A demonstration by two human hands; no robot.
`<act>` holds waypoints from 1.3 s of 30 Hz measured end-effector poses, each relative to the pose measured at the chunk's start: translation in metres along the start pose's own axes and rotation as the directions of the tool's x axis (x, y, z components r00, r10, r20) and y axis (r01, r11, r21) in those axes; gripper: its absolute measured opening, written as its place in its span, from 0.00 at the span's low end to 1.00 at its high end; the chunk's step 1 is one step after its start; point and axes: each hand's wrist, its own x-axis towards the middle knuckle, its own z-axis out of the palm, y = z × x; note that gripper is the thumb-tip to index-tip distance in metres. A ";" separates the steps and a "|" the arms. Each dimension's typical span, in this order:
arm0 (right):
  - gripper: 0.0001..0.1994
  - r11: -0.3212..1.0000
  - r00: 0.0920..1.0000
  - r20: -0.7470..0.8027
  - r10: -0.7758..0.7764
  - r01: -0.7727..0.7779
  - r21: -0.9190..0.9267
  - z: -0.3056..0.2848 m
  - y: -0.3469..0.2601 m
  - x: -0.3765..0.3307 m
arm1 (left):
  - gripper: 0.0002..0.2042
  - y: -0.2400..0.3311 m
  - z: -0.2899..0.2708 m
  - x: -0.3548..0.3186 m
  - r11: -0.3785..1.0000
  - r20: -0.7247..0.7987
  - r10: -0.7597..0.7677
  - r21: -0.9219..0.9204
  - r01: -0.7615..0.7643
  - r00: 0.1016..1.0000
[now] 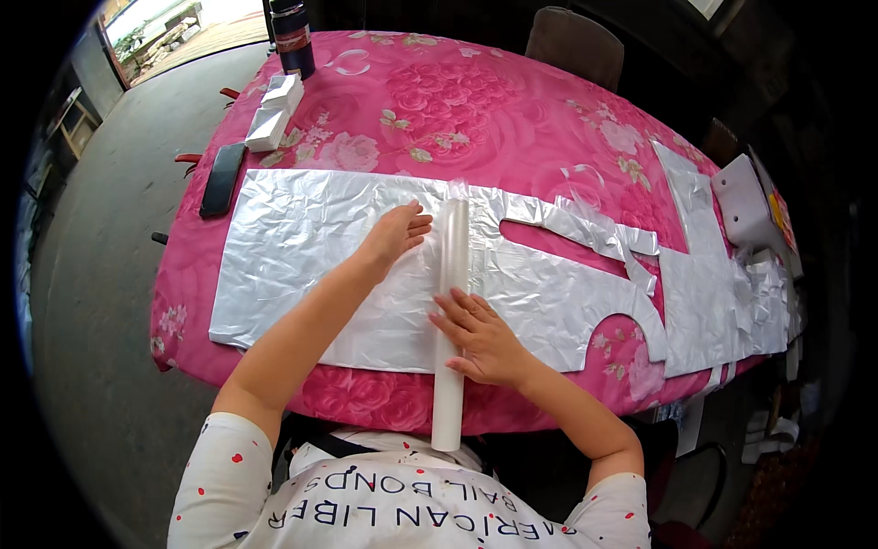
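Silver foil sheet (311, 247) lies flat and crinkled on the pink floral tablecloth (476, 101), stretching from the table's left side to its right, with cut-out notches along its right half showing pink cloth through them. Across the sheet, near its middle, lies a roll of clear film (450, 311) — a long pale tube running from the far edge of the foil toward the person, its near end overhanging the table edge above the person's lap.

Left hand (395, 233): palm down, fingers together and extended, pressed flat on the foil just left of the roll, fingertips touching or nearly touching the tube. Right hand (482, 339): open, fingers spread, resting on the lower part of the roll and the foil beside it — not closed around anything. The hands are apart, one on each side of the tube.

More cut foil pieces (713, 302) lie at the right end of the table, beside a white boxy object (743, 206). Far left of the table: a black flat device (222, 179), two white small boxes (274, 112), a dark bottle (293, 37). A brown chair back (574, 44) stands at the far side.
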 end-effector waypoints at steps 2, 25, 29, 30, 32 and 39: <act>0.31 0.992 0.994 0.018 -0.111 0.110 0.054 0.015 -0.026 0.042 | 0.26 0.011 -0.033 -0.024 0.996 -0.016 0.069 0.050 -0.068 0.997; 0.18 0.964 0.949 -0.168 -0.265 0.259 -0.059 0.134 -0.152 0.297 | 0.31 -0.050 -0.166 -0.287 0.515 -0.313 0.445 0.856 0.046 0.839; 0.22 0.981 0.857 -0.508 -0.089 0.164 0.105 0.131 -0.177 0.313 | 0.39 -0.048 -0.161 -0.283 0.436 -0.445 0.397 0.861 0.261 0.803; 0.24 0.981 0.850 -0.524 0.045 0.062 0.184 0.133 -0.176 0.307 | 0.39 -0.048 -0.165 -0.284 0.505 -0.459 0.378 0.830 0.237 0.804; 0.29 0.927 0.788 -0.527 0.319 -0.143 0.347 0.141 -0.173 0.294 | 0.40 -0.047 -0.174 -0.285 0.624 -0.476 0.343 0.760 0.182 0.810; 0.32 -0.562 0.894 0.284 0.347 -0.045 0.826 0.083 -0.154 0.258 | 0.39 -0.036 -0.152 -0.287 0.849 0.004 -0.002 -0.528 0.004 1.000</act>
